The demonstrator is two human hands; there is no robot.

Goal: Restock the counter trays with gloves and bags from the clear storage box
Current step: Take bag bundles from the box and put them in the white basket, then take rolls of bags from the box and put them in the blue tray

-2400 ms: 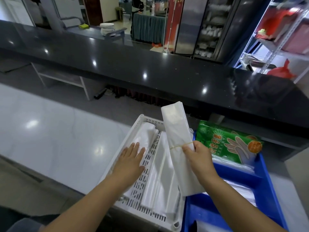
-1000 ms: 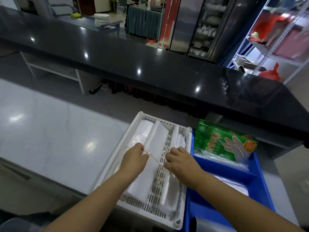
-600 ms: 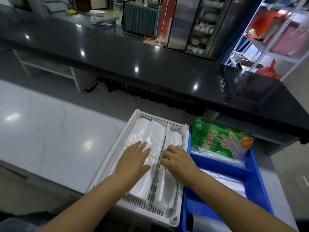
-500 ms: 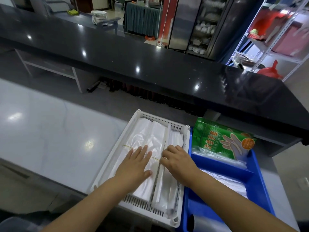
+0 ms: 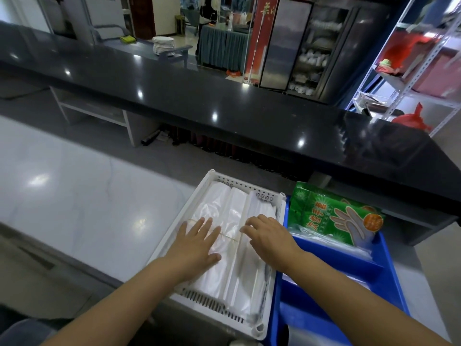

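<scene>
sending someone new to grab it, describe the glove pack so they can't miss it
Below the black counter, a white tray and a blue tray sit side by side. The glove pack rests at the blue tray's far end. It alone is green, printed with a hand; its neighbours are clear or white plastic.

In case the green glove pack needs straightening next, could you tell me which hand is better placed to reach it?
Probably the right hand: it sits at the right edge of the white tray, beside the blue tray holding the green glove pack. The left hand lies flat on the bags, farther away.
</scene>
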